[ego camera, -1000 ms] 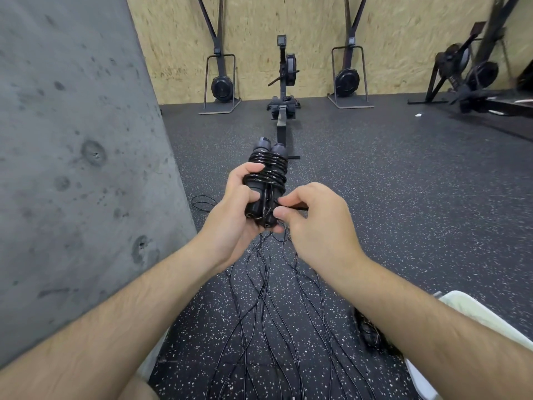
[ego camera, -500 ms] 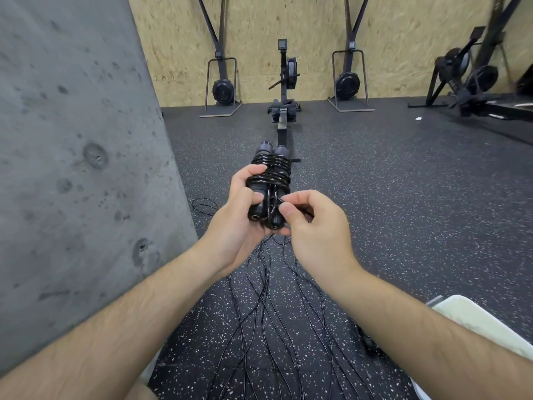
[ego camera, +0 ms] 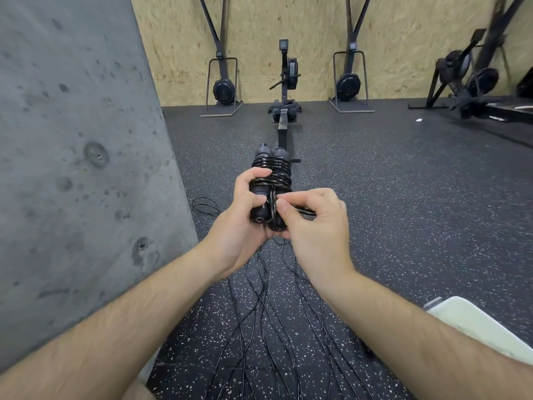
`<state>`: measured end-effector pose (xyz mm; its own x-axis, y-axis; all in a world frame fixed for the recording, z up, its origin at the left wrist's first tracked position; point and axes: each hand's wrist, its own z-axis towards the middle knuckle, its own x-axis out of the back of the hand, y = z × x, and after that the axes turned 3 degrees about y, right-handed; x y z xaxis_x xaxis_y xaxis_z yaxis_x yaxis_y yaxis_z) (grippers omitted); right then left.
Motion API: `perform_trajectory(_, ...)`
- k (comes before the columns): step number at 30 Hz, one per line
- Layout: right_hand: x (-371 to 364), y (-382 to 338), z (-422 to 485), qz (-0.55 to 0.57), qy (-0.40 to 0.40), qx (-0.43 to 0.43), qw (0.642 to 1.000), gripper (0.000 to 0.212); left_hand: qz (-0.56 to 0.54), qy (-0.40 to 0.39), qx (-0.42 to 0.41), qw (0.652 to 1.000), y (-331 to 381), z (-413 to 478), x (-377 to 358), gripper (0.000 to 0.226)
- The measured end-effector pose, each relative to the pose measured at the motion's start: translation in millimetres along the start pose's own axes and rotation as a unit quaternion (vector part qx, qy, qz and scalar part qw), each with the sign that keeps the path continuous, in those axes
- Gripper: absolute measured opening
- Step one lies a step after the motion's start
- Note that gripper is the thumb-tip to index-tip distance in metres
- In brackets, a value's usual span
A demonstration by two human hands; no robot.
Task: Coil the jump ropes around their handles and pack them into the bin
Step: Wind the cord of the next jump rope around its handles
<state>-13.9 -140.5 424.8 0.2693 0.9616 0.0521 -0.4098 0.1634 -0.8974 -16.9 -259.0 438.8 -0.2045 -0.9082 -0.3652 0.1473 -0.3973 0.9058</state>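
Compared with 0.5 s ago, the right hand (ego camera: 314, 229) has shifted its pinch of the rope end (ego camera: 302, 210) slightly to the right of the 2 handles (ego camera: 266, 194). The left hand (ego camera: 245, 217) is wrapped around these coiled handles, held above the floor (ego camera: 403, 197). Loose ropes (ego camera: 274, 327) trail below. A concrete wall (ego camera: 80, 168) stands close on the left; open floor lies right. A white bin (ego camera: 476, 327) edge shows lower right.

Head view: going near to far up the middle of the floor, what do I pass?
Loose ropes on the floor → left hand and right hand on the coiled jump rope handles → rowing machine → plywood wall.
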Motion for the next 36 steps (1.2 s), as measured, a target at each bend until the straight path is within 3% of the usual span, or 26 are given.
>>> perform_trajectory(4, 2, -3, 4, 0.042, -0.023, -0.001, 0.999, 0.010, 0.000, -0.013, -0.007, 1.000, 2, 0, 2, 0.046)
perform_trajectory(13, 14, -4, 4, -0.001, -0.099, 0.029, 0.995, 0.021, -0.022, -0.009, -0.025, 0.999, 1, 5, 11, 0.050)
perform_trajectory(17, 24, -10, 5, -0.093, -0.071, 0.054, 0.992, 0.006, -0.005, -0.018, -0.036, 0.999, 1, 6, 13, 0.052)
perform_trajectory(21, 27, -13, 5, -0.037, -0.077, 0.026, 0.996, 0.007, 0.029, -0.030, -0.032, 0.999, -4, 7, 13, 0.054)
perform_trajectory(24, 18, -8, 7, -0.047, -0.053, 0.052, 0.996, 0.014, 0.029, -0.041, -0.018, 0.999, -9, 6, 10, 0.055)
perform_trajectory(30, 17, -8, 14, -0.082, -0.099, 0.089, 0.988, 0.013, 0.018, -0.033, -0.004, 0.999, -8, 9, 19, 0.055)
perform_trajectory(33, 21, -12, 17, -0.148, -0.119, 0.160, 0.969, 0.015, 0.055, -0.041, -0.001, 0.998, -8, 10, 23, 0.057)
perform_trajectory(36, 20, -14, 20, -0.285, -0.147, 0.275, 0.906, 0.023, 0.088, -0.061, 0.024, 0.994, -11, 9, 26, 0.061)
